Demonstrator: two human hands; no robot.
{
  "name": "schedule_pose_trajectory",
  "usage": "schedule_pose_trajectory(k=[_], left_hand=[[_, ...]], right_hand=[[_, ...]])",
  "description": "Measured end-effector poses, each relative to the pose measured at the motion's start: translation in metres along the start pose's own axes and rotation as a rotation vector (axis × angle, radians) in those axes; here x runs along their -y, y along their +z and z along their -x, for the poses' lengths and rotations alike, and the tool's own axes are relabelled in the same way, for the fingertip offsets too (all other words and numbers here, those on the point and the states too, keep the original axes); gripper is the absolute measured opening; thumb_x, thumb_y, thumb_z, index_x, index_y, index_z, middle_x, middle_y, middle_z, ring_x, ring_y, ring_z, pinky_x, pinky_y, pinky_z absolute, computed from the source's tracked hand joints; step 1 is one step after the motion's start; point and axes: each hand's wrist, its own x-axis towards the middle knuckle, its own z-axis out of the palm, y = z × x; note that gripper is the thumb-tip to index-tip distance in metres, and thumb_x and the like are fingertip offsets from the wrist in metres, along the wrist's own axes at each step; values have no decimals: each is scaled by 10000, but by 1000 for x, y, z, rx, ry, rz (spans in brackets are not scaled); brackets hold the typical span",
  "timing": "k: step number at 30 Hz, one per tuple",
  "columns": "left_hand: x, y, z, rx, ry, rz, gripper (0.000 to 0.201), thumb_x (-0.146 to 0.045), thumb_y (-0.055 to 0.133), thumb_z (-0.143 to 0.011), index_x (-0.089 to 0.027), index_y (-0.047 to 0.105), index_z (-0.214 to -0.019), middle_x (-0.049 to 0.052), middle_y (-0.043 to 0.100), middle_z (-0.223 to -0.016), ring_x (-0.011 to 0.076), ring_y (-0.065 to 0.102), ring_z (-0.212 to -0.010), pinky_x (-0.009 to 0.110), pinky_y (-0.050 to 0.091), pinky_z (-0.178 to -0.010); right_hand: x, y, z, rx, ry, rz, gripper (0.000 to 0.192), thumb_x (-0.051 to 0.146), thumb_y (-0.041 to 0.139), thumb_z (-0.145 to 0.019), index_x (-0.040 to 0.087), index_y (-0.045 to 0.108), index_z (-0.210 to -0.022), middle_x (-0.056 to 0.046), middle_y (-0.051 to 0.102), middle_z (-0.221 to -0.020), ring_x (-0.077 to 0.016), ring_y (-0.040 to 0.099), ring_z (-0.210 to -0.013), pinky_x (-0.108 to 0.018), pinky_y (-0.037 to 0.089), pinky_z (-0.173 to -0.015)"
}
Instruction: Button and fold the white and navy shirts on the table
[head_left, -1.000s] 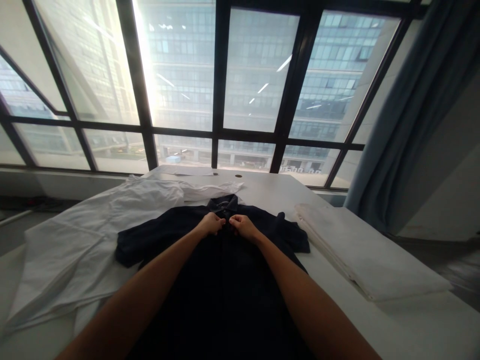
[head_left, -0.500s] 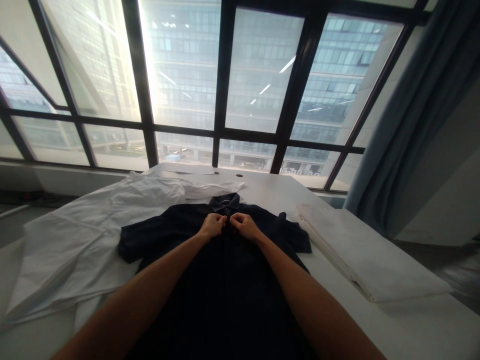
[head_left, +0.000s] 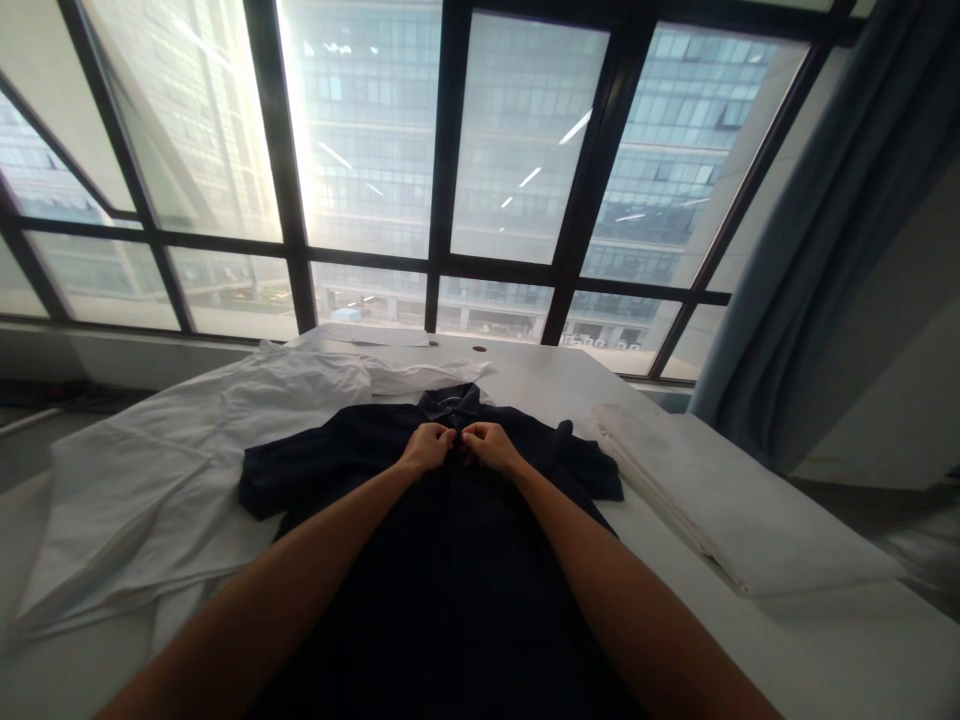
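Note:
A dark navy short-sleeved shirt (head_left: 450,580) lies front up on the white table (head_left: 540,375), its collar (head_left: 450,402) pointing towards the window. Just below the collar, my left hand (head_left: 429,446) pinches the front placket from the left. From the right, my right hand (head_left: 489,446) pinches the same strip of cloth. The fingertips of both hands nearly meet there. Whatever small part of the placket sits between them, such as a button, is too dark and small to make out.
A crumpled white garment (head_left: 150,470) spreads over the table's left side. Folded white cloth (head_left: 742,500) lies at the right. Behind the table stand dark-framed windows (head_left: 442,150), and a blue-grey curtain (head_left: 795,260) hangs at the right.
Almost nothing differs. Both hands keep their pinch at the placket, with only a tiny shift of the fingers and of the view.

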Motion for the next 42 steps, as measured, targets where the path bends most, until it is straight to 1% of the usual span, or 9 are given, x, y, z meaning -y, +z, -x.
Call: schedule_pose_trajectory(k=[5,10,15,20,24,30,35,37,42], left_hand=[[1,0,0,-10,14,11,301,-339,523,-867,-129,651,-694,-46,469,-459,88,436,-418,199,294,-449],[-2,-2,3,19,14,42,335,-377,514,-867,-110,697,-784,-31,512,-500,93,462,-434,199,297,-441],[-4,-3,1,-24,-6,81,281,-330,577,-803,-99,707,-709,-32,510,-515,77,407,-470,201,276,-464],[-3,-3,-1,-3,29,112,260,-293,557,-771,-106,686,-645,-40,478,-492,80,380,-475,208,265,-469],[-3,-3,0,16,79,91,284,-312,526,-790,-107,697,-693,-40,492,-507,85,403,-483,206,281,-476],[-2,-5,0,-39,141,-71,275,-298,538,-816,-100,728,-814,23,663,-688,140,581,-644,221,378,-574],[-6,-10,6,-67,140,-204,249,-298,561,-846,-117,730,-878,67,725,-816,175,647,-757,232,436,-656],[-9,-11,12,-85,136,-285,230,-309,564,-857,-163,733,-910,64,733,-863,187,659,-806,241,452,-694],[-22,-6,28,-65,190,-606,306,-307,439,-924,-280,719,-1044,58,701,-1081,225,659,-948,290,474,-776]], right_hand=[[-1,1,0,-17,-53,31,47,141,599,-808,132,604,-762,15,630,-637,-86,584,-451,-154,401,-410],[-3,5,0,-78,-113,145,95,212,635,-806,138,606,-753,5,630,-633,-100,593,-466,-168,408,-431],[-3,7,3,-119,-186,231,119,249,637,-804,142,620,-753,1,633,-626,-105,588,-479,-182,425,-464],[-6,6,-1,-98,-146,209,81,198,604,-801,141,618,-746,7,620,-614,-110,589,-474,-186,424,-460],[-11,4,-6,-69,-117,143,91,174,572,-804,147,594,-720,25,586,-585,-107,572,-451,-183,409,-429],[-13,4,-11,-49,-82,104,154,186,536,-828,160,546,-676,50,521,-526,-94,532,-419,-174,384,-407],[-8,0,-9,0,-45,94,193,188,493,-850,165,535,-663,61,480,-513,-87,499,-397,-178,358,-402],[-6,2,-7,4,-55,181,184,185,504,-844,164,558,-669,50,504,-516,-97,522,-428,-187,375,-437],[3,10,1,-187,-247,529,76,178,596,-800,158,669,-787,-43,690,-748,-159,646,-707,-221,462,-666]])
